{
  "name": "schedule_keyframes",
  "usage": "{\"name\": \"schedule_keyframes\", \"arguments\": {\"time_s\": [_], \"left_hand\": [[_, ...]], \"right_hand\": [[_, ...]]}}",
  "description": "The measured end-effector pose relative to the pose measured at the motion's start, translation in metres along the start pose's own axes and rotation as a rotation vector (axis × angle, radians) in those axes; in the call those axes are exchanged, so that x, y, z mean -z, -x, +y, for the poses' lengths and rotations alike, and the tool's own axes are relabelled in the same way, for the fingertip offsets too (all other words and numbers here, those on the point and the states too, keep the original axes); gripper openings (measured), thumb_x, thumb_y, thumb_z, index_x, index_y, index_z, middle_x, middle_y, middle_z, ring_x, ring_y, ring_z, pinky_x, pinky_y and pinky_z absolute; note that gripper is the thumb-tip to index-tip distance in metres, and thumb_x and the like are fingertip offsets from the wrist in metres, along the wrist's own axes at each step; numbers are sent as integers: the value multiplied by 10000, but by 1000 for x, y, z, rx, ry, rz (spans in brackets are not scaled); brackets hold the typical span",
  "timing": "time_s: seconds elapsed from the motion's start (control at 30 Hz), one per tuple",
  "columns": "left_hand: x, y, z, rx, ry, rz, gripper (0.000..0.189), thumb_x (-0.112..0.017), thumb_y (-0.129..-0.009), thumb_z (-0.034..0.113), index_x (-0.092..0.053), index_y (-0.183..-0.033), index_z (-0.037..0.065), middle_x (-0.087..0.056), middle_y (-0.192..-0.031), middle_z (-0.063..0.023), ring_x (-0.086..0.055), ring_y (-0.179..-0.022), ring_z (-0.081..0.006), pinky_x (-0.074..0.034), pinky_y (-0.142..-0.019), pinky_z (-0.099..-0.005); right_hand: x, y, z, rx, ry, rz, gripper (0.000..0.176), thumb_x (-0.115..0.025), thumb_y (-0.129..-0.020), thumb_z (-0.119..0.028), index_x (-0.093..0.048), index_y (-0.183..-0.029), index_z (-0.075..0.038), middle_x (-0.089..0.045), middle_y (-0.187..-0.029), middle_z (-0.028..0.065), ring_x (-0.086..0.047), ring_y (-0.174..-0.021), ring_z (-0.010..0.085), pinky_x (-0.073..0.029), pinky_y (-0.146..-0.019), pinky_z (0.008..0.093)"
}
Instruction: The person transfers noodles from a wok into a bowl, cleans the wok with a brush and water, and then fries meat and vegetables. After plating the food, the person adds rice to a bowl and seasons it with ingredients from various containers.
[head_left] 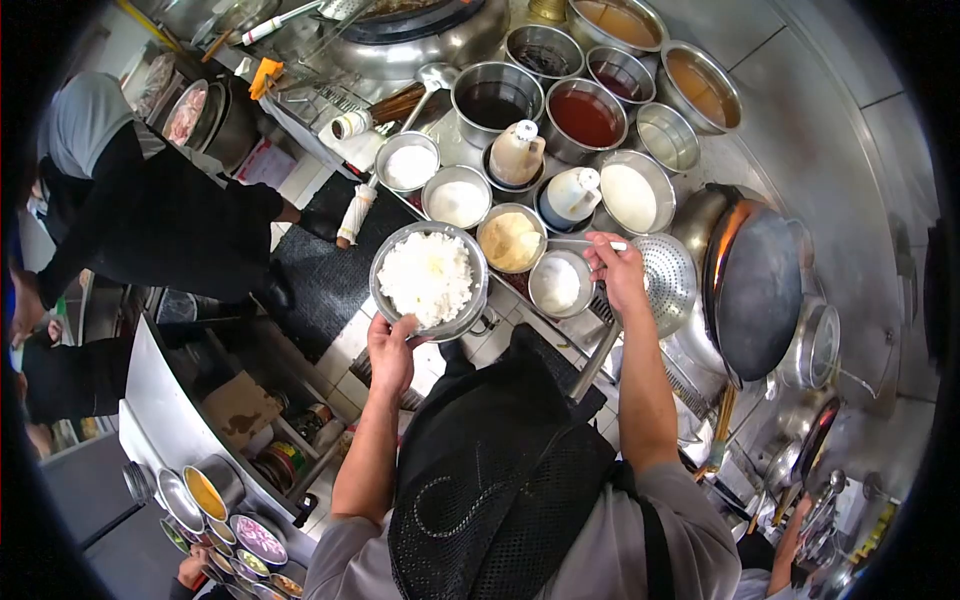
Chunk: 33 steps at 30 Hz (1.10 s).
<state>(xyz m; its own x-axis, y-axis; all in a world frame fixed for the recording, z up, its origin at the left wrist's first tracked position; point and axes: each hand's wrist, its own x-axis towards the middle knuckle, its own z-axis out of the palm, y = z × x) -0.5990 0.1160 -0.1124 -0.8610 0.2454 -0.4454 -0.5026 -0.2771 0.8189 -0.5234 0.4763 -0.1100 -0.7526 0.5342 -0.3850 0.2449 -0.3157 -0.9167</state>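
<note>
My left hand (392, 355) grips the near rim of a round metal bowl (481, 290), thumb over the edge. White cooked rice (425, 275) fills it, with a small yellowish patch on top. In my right hand (615, 270) is a spoon (570, 242) with a slim light handle, its far end reaching over a metal bowl of pale yellow powder (508, 238). Just below that hand sits a bowl of white powder (558, 284). A perforated strainer (668, 285) lies right beside my right wrist.
Two plastic jugs (570, 195) stand among pots of dark sauce (495, 103), red liquid (585, 118) and brown liquid (703, 88). Flame shows around a wok (760, 295) at right. One person in black (170, 215) stands at left; another hand (192, 568) is among bowls at lower left.
</note>
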Motion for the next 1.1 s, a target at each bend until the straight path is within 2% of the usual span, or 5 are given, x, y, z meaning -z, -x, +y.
{"name": "schedule_keyframes", "arguments": {"time_s": [0.6, 0.8, 0.9, 1.03, 1.1], "left_hand": [[-9, -13, 1, -34, -10, 11, 265, -517, -909, 41, -555, -1170, 29, -649, -1096, -99, -669, -894, -179, -597, -690, -303], [-21, -23, 8, -7, -5, 50, 243, -519, -912, 33, -554, -1151, 10, -653, -1060, -94, -662, -865, -167, -589, -661, -274], [-28, -27, 14, 27, 11, 27, 267, -499, -897, 8, -549, -1160, 1, -651, -1070, -111, -668, -885, -188, -600, -653, -287], [-29, -28, 21, 85, 32, -43, 301, -500, -884, -2, -542, -1182, -2, -646, -1079, -120, -668, -882, -197, -612, -641, -286], [-29, -21, 29, 103, 47, -29, 308, -501, -883, -4, -539, -1189, -1, -645, -1084, -122, -667, -886, -194, -613, -638, -282]], "right_hand": [[12, -3, 8, -44, -106, -16, 254, -623, -940, -233, -642, -1065, -12, -647, -802, 37, -538, -634, 75, -455, -529, 252], [-7, 12, -22, -19, -57, -25, 259, -620, -943, -233, -643, -1069, -8, -643, -794, 49, -542, -626, 85, -461, -527, 253], [-30, 28, -57, 69, -136, -158, 249, -595, -958, -203, -649, -1076, 9, -644, -810, 59, -545, -633, 88, -474, -531, 246], [-38, 25, -72, 179, -11, -153, 263, -600, -957, -200, -653, -1074, 30, -647, -827, 75, -564, -654, 101, -490, -556, 254], [-40, 46, -81, 362, 101, -183, 250, -604, -953, -180, -661, -1065, 37, -650, -851, 96, -586, -682, 124, -504, -591, 261]]}}
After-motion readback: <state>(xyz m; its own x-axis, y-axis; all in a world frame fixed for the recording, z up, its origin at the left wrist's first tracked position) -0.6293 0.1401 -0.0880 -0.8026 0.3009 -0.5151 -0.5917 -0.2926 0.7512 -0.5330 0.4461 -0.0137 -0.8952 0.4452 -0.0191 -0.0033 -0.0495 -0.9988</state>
